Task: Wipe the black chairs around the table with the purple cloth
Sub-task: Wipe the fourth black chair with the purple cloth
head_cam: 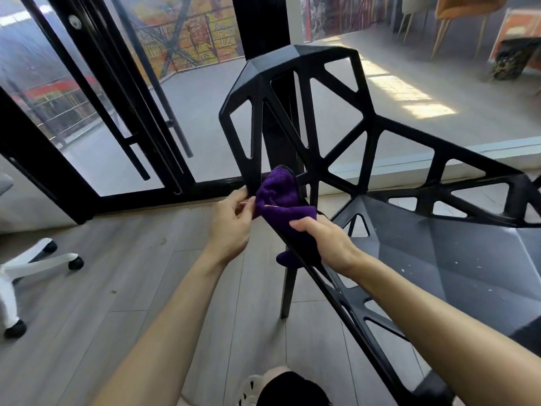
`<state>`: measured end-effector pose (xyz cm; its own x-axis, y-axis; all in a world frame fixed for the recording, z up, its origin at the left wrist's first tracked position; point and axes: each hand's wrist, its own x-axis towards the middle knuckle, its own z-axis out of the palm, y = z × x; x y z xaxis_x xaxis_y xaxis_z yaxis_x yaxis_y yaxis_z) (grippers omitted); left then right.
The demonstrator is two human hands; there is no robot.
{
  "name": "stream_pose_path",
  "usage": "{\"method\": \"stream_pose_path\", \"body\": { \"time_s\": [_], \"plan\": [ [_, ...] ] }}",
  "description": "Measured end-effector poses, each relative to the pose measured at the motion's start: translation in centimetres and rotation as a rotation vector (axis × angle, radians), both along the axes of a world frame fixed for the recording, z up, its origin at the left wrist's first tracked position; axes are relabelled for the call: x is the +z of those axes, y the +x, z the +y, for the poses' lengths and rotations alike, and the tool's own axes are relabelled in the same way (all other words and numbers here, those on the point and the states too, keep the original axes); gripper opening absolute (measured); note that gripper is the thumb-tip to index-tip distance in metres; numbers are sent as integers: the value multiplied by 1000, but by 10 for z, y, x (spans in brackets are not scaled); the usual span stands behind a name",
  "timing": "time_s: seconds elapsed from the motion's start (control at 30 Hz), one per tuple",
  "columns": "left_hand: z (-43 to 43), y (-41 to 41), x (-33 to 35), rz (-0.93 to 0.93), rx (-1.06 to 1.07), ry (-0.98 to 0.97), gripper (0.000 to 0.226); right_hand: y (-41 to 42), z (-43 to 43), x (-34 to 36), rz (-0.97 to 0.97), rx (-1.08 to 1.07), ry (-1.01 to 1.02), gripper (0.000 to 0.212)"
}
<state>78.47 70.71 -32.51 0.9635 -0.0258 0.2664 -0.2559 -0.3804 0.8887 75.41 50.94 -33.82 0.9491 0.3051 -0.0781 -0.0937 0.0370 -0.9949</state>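
A black chair with an open, angular lattice frame stands on a pale wood-look floor, its backrest rising in the middle of the view and its solid faceted seat spreading to the right. The purple cloth is bunched over the chair's near side rail, just where the backrest's lower struts meet the seat edge; one fold hangs below the rail.

The left hand has its fingers curled, and finger and thumb pinch the cloth's left edge right beside a backrest strut. The right hand is closed round both the cloth and the rail beneath it, thumb lying on top of the fabric and the other fingers wrapped under, out of sight. Both forearms reach in from the bottom of the frame.

To the left, the white wheeled base of an office chair sits on the floor. Behind the black chair runs a black-framed glass door, with a balcony and railing visible through it (the glass is streaked with reflections). Light-legged upholstered chairs stand far off at the upper right, and bright window patches lie on the floor there. A light shoe shows at the bottom edge.
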Motion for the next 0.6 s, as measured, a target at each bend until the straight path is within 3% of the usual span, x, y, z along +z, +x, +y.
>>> {"method": "stream_pose_path", "body": {
  "time_s": [0.23,0.37,0.47,0.6],
  "plan": [
    [3,1,-14,20,53,-38,33,12,-31,-33,155,-48,-265,25],
    [3,6,-12,-10,51,-32,30,17,-14,-21,195,-94,39,40],
    [5,7,-14,-32,49,-36,28,8,1,-31,26,-81,-85,31],
    [4,7,-14,-44,74,-9,31,11,-26,-54,69,-74,-298,25]
  ]
}}
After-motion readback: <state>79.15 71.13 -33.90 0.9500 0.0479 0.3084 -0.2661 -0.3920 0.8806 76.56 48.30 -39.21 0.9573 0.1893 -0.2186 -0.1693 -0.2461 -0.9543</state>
